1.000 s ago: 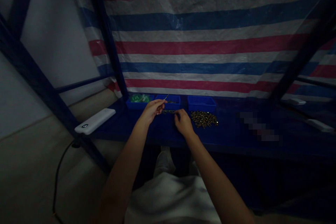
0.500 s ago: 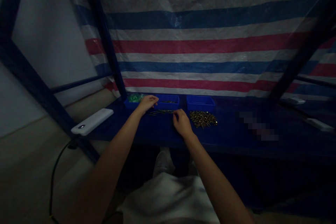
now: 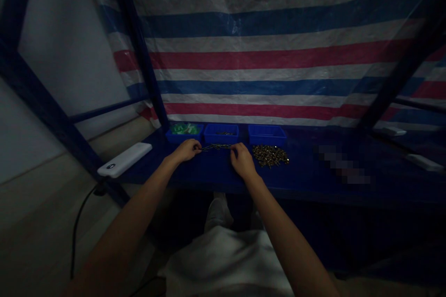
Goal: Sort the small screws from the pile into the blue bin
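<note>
My left hand [image 3: 190, 149] rests low over the blue table, its fingers curled together at the left end of a loose row of thin dark metal pieces [image 3: 218, 146]. At the row's right end, the thumb and fingers of my right hand [image 3: 241, 158] are closed together. It is too dark to make out what either hand's fingertips hold. Just right of my right hand lies a pile of small brass-coloured metal parts [image 3: 270, 155]. Behind the row stands a blue tray [image 3: 221, 139] with a few small metal pieces inside.
At the back left, another blue tray [image 3: 183, 138] holds green material [image 3: 184, 128]; a third blue tray [image 3: 266, 140] stands behind the pile. A white power bank [image 3: 125, 159] lies at the left edge of the table [image 3: 303, 181]. Blue frame posts [image 3: 144, 55] and a striped tarp [image 3: 244, 60] surround it.
My left hand has come down and toward me from in front of the left and middle trays to the left end of the row. My right hand stays nearly in place.
</note>
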A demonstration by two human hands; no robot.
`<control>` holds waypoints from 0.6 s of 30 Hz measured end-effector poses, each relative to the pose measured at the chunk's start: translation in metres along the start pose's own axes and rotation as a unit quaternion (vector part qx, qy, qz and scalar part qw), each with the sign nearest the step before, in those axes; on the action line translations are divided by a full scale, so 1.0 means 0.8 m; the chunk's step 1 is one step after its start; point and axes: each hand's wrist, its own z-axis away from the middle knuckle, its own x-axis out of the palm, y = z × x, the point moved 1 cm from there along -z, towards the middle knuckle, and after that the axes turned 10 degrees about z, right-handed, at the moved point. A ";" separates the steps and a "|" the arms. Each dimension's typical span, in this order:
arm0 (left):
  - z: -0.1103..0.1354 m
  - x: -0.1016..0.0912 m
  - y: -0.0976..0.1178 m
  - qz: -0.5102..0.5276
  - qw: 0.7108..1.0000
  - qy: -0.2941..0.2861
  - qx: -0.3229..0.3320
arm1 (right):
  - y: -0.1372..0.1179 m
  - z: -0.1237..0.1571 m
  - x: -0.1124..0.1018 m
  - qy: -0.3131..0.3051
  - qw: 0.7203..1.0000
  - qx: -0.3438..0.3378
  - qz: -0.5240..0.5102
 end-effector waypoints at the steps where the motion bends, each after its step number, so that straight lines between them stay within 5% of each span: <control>1: -0.001 0.002 -0.001 -0.003 1.000 -0.003 0.000 | 0.000 0.000 0.000 -0.001 1.000 0.000 0.000; 10: 0.011 0.001 0.006 -0.079 0.996 -0.011 0.028 | -0.002 -0.001 -0.001 0.004 1.000 -0.010 -0.004; 18: 0.036 -0.003 0.093 0.006 0.997 -0.033 0.062 | -0.026 0.003 -0.006 -0.025 0.991 -0.125 -0.046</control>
